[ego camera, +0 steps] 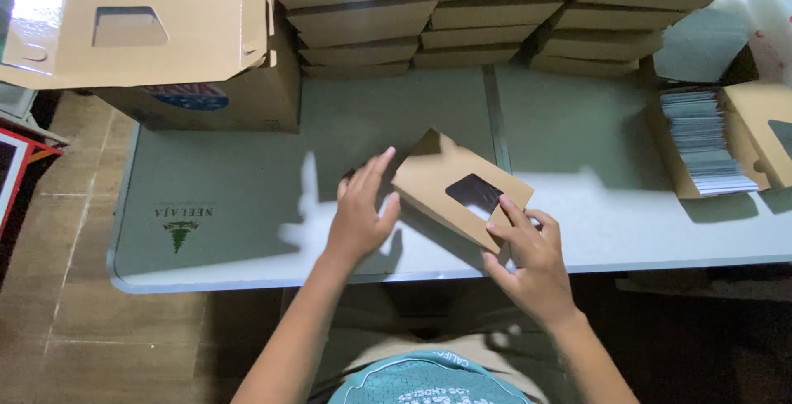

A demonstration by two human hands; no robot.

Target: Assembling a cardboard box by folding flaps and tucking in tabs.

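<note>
Brown cardboard fills the scene as a seated person works a small window box (459,190) over a pale grey-green worktop (247,165). The box, a flat kraft carton with a dark rectangular cut-out in its upper face, is held tilted just above the near middle of the worktop, its raised corner pointing away from the person. The left hand (360,210) presses against the box's left edge, fingers extended upward and loosely spread, not wrapped around it. The right hand (532,251) grips the box's lower right corner, fingers lying across the top face just beside the cut-out and the thumb beneath the edge.

Along the far side of the worktop stand stacks of folded flat cartons (495,16), several piles side by side, in the same brown board. At the far left sits a large open shipping carton (198,99), its flaps raised and one flap showing a cut-out handle hole. At the right edge, well apart from the hands, an open box holds a row of thin grey-white sheets (701,140) standing on edge, with another windowed carton (767,127) beside it. Tiled floor (74,305) shows to the left of the worktop.
</note>
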